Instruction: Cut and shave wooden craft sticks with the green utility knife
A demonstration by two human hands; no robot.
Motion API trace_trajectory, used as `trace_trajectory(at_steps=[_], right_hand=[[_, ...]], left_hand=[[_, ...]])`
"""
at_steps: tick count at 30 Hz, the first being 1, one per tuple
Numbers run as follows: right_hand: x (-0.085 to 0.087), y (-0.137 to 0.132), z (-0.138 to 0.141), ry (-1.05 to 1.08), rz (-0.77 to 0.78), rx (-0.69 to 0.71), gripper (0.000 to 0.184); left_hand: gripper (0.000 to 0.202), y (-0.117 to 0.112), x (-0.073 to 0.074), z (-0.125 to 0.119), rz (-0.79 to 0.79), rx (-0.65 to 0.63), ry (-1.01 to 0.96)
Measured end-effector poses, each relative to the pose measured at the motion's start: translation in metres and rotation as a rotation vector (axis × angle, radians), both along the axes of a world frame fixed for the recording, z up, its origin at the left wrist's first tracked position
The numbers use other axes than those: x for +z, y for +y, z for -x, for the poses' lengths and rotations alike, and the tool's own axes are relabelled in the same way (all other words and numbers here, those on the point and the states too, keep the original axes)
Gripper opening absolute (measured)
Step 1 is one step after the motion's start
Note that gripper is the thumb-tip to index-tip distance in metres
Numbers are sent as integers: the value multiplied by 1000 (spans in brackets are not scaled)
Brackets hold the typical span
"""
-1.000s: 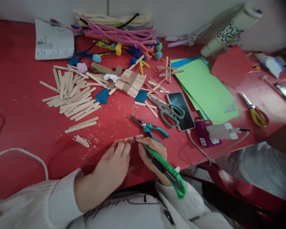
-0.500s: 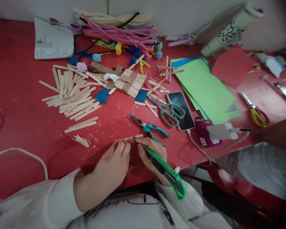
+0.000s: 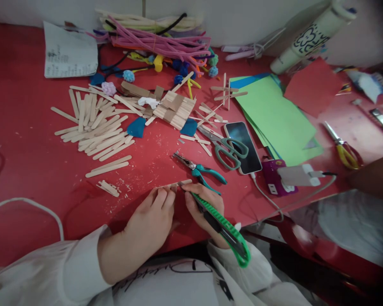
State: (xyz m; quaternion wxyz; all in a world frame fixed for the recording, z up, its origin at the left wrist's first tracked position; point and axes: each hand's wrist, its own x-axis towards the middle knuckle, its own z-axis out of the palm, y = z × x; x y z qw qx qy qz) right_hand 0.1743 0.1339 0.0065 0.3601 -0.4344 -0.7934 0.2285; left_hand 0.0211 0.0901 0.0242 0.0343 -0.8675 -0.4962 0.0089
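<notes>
Wooden stick (image 3: 177,184) under green utility knife (image 3: 223,226)

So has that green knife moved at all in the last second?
No. The green utility knife in the right hand sits just as close to the teal pliers as before, its tip at the craft stick.

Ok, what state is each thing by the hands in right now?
Left hand: pressing the wooden stick flat on the red table.
Right hand: gripping the green utility knife, blade out, tip on the stick.
Pliers: lying untouched.
Green scissors: shut, lying flat.
Phone: screen dark, cable plugged in.
</notes>
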Motion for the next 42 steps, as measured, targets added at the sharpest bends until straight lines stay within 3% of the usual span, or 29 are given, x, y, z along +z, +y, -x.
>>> trace_trajectory(at_steps=[12,21,30,35,42], right_hand=[[4,3,0,9,7,61,20],[17,14,1,-42,105,178,22],[19,15,6,-90,153,243,24],[9,12,0,-52,188,194,21],[-5,-5,-7,3,30,57,17]], left_hand=[[30,-2,1,2,-11,-23,36],[33,-1,-1,0,-36,15,-5],[39,-3,-2,0,-46,-7,11],[37,-5,-6,-1,-48,10,0],[49,-6,-8,0,-27,16,-11]])
